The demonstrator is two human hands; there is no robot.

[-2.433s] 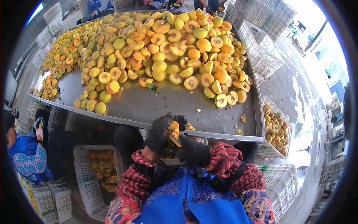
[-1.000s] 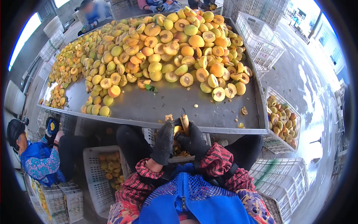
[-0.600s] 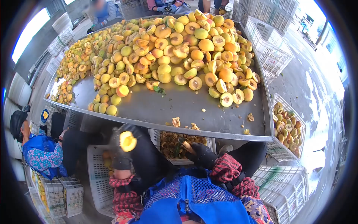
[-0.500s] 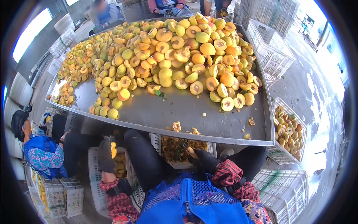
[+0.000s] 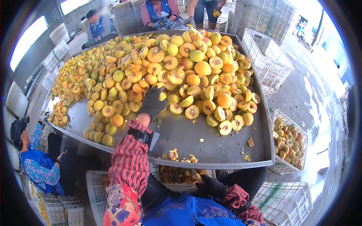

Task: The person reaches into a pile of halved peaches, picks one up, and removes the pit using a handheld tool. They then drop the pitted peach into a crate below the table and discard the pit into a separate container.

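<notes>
A heap of halved yellow-orange fruit lies on a metal table. My left hand, in a dark glove, reaches over the table to the heap's front edge, its fingers against the fruit; whether they grip one is hidden. Low at the centre, below the table edge, my right hand, also in a dark glove, is closed on a thin tool with a light wooden part. It is above a crate of pits and scraps. Small scraps lie near the table's front edge.
A crate of fruit halves stands right of the table, an upturned-looking white crate at lower right, and another crate at lower left. Stacked crates are behind. Co-workers sit at left and beyond the table.
My left hand has moved from above the lower-left crate up to the heap, and the yellow piece it held is out of sight. My right hand stays low. The view has tilted slightly upward.
</notes>
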